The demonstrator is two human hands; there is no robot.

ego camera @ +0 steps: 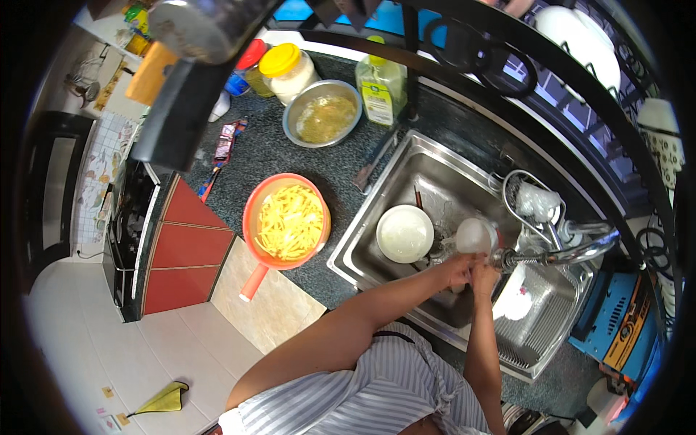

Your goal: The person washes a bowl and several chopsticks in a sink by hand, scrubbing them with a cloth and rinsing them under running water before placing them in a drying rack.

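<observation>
Over the steel sink basin (370,231), my left hand (460,270) and my right hand (483,276) meet just below the faucet spout (505,260). Fingers of both hands overlap, and whether they grip anything small between them is hidden. A translucent plastic container (474,237) lies right beyond the hands in the basin. Left of it sits a white bowl (405,234) with wet contents or water in it. A dark thin stick-like utensil (418,197) pokes out behind the bowl.
An orange-handled pan (251,285) of cut yellow strips stands on the dark counter, left of the sink. Behind it are a metal bowl (322,142) of cloudy liquid and a green soap bottle (380,89). A ridged drainboard (535,331) adjoins the basin. A black rack (489,16) crosses overhead.
</observation>
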